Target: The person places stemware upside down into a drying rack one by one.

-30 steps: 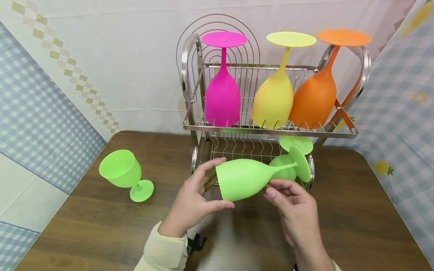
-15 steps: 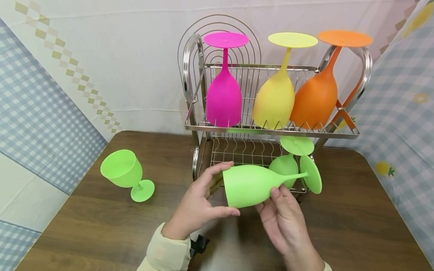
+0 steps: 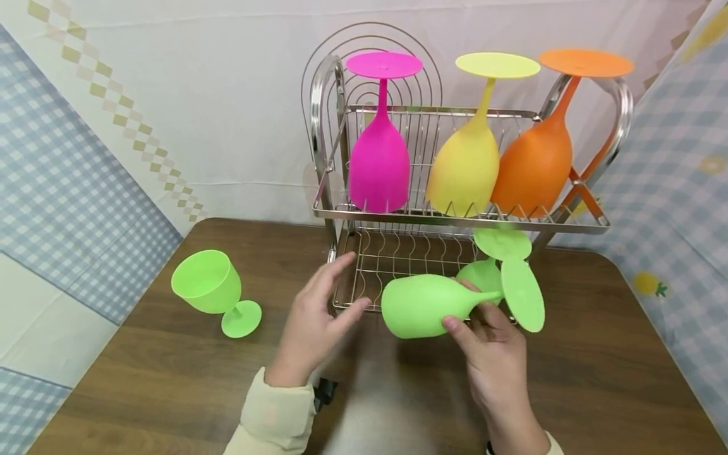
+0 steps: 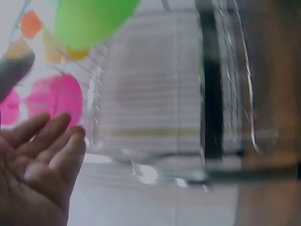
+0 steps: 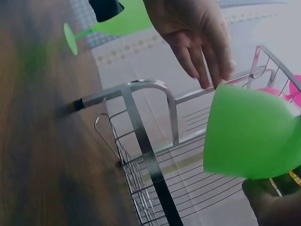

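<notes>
A green goblet (image 3: 423, 306) lies sideways in the air before the rack's lower tier, its foot to the right. My right hand (image 3: 497, 360) grips it where the bowl narrows into the stem, thumb in front and fingers behind. Left of its bowl, my left hand (image 3: 309, 328) is held with spread fingers, apart from it. The right wrist view shows the held bowl large, with the left fingers just beyond its rim. A second green goblet (image 3: 480, 273) stands upside down on the lower tier, partly hidden by the held one. The left wrist view is blurred.
A two-tier metal dish rack (image 3: 398, 217) stands at the back of the wooden table. Magenta (image 3: 379, 167), yellow (image 3: 463, 170) and orange (image 3: 534, 170) goblets hang foot-up on its top tier. Another green goblet (image 3: 207, 284) stands at the table's left.
My left hand has let go of the goblet's rim and drawn left. My right hand has shifted its hold near the stem, and the goblet has moved right, its foot swinging lower.
</notes>
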The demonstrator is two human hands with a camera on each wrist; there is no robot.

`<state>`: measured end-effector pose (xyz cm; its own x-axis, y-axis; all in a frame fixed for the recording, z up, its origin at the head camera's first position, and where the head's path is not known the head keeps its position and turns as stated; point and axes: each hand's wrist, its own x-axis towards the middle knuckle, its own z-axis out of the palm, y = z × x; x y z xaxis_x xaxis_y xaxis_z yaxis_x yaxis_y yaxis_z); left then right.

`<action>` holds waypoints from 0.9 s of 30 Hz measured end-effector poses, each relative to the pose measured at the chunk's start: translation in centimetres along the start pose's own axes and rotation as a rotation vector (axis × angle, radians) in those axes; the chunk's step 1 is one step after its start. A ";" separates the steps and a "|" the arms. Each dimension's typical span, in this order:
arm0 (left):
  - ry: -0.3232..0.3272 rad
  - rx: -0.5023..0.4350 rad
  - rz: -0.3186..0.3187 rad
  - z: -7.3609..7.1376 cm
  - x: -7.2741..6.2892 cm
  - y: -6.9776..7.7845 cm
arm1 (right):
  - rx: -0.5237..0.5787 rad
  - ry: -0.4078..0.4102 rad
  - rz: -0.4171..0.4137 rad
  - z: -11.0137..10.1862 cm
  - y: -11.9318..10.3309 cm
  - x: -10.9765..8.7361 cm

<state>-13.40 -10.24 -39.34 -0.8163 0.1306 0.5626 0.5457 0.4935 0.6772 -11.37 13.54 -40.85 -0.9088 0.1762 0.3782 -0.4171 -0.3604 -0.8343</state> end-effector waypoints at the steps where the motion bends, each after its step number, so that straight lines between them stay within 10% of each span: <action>1: 0.048 0.032 -0.012 -0.1 0.1 -0.5 | -0.056 0.008 -0.001 0.1 0.0 0.2; 5: 0.175 0.067 -0.174 -0.5 0.2 -2.2 | -0.230 -0.001 -0.024 0.2 0.3 0.8; 11: 0.188 0.082 -0.404 -0.1 0.0 -3.9 | -0.552 0.003 0.006 0.5 1.2 1.3; 21: 0.142 0.146 -0.408 0.5 0.0 -4.9 | -0.732 -0.028 -0.239 0.7 4.2 3.2; 27: 0.141 0.179 -0.389 0.5 0.2 -4.8 | -0.818 -0.028 -0.230 0.6 5.4 4.3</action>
<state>-16.30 -12.14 -42.75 -0.9137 -0.2060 0.3502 0.1524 0.6252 0.7654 -17.51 11.77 -43.52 -0.8068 0.1378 0.5746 -0.4619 0.4593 -0.7587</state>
